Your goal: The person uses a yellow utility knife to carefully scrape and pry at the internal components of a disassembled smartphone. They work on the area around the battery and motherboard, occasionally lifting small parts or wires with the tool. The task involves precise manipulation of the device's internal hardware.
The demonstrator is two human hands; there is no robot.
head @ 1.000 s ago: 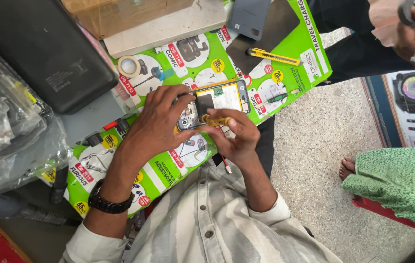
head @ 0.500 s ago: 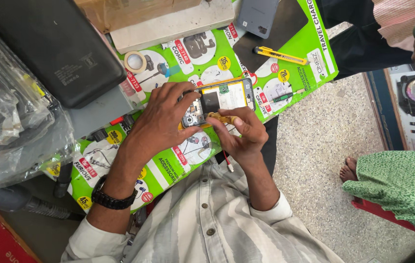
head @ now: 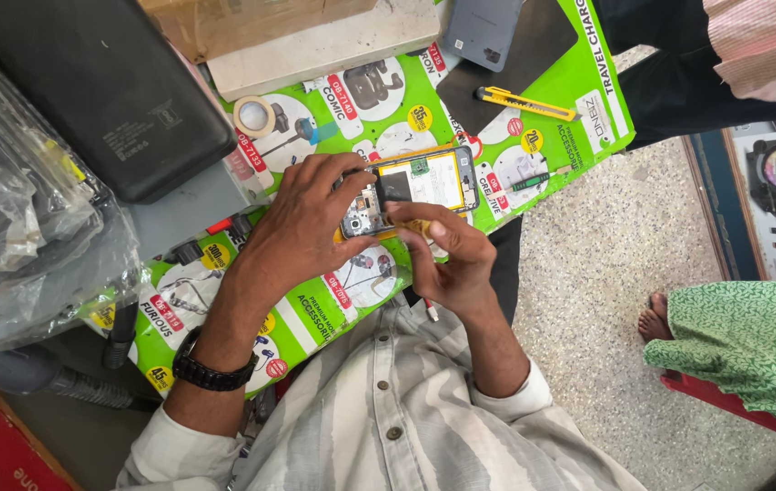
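- Since the earlier frame the opened phone has tilted slightly and sits lower in view; both hands stay on it.
- Far left: clear plastic bags, with a black flat case above them.
- Left hand, black wristwatch on its wrist, fingers curled around the phone's camera end.
- A tape roll lies on the green printed sheet covering the worktop.
- Right hand: fingers pinch the phone's lower edge.
- A yellow utility knife lies beyond.
- Right: speckled floor, another person's bare foot and green garment.
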